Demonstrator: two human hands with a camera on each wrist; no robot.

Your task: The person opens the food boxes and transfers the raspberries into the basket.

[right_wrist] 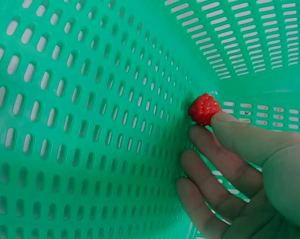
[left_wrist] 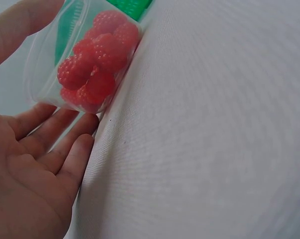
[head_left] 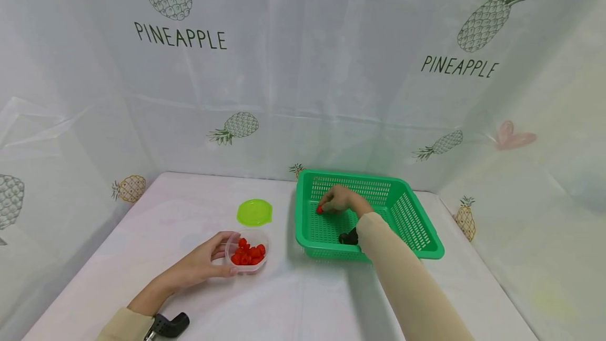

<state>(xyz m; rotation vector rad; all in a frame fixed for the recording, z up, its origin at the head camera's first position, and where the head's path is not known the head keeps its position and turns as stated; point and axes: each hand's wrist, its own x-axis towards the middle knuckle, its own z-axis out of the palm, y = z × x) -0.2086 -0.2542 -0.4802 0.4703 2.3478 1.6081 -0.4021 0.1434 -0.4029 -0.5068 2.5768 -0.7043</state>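
A clear plastic tub [head_left: 247, 269] stands on the table with several red raspberries [left_wrist: 97, 55] inside. My left hand [head_left: 208, 259] holds it from the left, thumb on the near side and fingers round the far side. Inside the green basket [head_left: 303, 214], towards its left end, is my right hand [head_left: 337, 199]. Its thumb and index finger pinch a single raspberry [right_wrist: 205, 109] close to the perforated basket floor. The other fingers of that hand curl loosely beneath, near the slotted floor.
A lime-green lid [head_left: 254, 212] lies flat on the white table covering [head_left: 189, 214], behind the tub and left of the basket. Pineapple-print sheeting [head_left: 322, 78] hangs behind the table and along both sides. Black wrist-camera mounts [head_left: 172, 325] sit at both wrists.
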